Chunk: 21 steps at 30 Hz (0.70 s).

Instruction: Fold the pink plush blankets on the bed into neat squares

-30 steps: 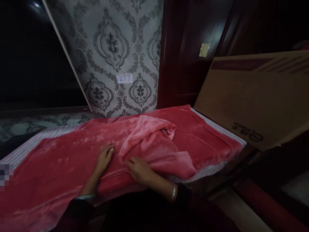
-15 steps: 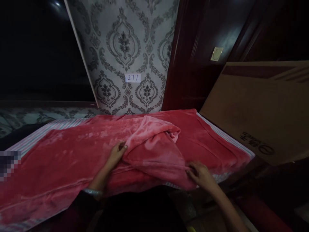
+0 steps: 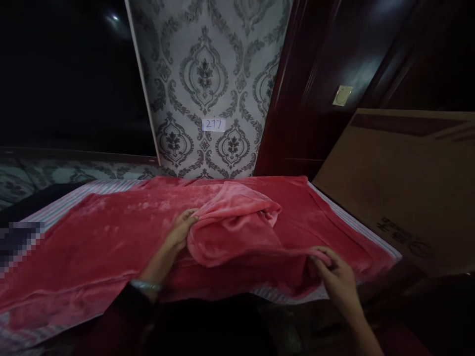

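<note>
We find the striped cover (image 3: 67,203) bearing the red fleece (image 3: 129,237), spread broadly, presumably so it lies flat. Beside them stands a cardboard box (image 3: 408,183), contents not visible to us. We note the left hand (image 3: 181,230) pinching a fold, the right hand (image 3: 337,278) gripping the near edge, seemingly to hold it lifted

Handwritten "277" (image 3: 213,124) on a pale label (image 3: 213,125) on patterned wallpaper (image 3: 205,74); blurred dark print (image 3: 400,238) on a cardboard box (image 3: 404,183)
</note>
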Each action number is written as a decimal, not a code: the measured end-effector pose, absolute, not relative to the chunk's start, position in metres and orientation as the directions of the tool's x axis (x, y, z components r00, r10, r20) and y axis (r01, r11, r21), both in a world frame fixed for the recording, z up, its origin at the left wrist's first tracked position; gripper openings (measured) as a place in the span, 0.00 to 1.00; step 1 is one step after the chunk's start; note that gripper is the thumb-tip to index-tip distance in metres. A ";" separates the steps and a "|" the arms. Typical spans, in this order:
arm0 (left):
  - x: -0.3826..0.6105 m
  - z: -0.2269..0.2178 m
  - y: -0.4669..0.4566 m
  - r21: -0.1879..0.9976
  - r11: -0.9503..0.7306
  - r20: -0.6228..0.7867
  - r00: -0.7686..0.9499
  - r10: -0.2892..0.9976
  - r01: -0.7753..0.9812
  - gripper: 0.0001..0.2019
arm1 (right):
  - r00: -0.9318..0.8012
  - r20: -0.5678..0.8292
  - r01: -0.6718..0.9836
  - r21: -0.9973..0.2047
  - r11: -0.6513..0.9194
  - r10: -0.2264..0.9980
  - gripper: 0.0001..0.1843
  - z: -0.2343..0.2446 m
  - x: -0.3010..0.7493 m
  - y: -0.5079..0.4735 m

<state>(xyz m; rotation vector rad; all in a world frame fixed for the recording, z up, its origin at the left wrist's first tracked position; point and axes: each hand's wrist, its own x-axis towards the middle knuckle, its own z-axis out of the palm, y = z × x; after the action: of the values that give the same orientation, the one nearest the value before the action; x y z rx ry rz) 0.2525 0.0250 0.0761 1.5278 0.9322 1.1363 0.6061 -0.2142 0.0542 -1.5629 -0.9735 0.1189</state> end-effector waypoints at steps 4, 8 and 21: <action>0.220 0.074 0.006 0.998 -0.041 0.051 0.233 0.971 -0.044 0.39 | 0.645 0.547 0.511 -0.828 0.231 0.534 0.11 0.109 0.597 -0.192; 0.183 0.049 -0.026 0.994 0.095 -0.104 0.280 0.954 0.044 0.41 | 0.584 0.597 0.464 -0.802 0.377 0.551 0.10 0.134 0.567 -0.142; 0.189 0.017 -0.023 0.991 0.104 -0.083 0.227 0.970 -0.082 0.41 | 0.454 0.644 0.381 -0.765 0.519 0.616 0.12 0.165 0.553 -0.025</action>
<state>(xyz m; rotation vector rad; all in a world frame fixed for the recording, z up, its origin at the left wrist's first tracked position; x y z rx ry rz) 0.1887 -0.0227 0.0169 1.1714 1.0203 1.0188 0.5530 -0.0247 0.1647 -1.0753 -1.1480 0.1863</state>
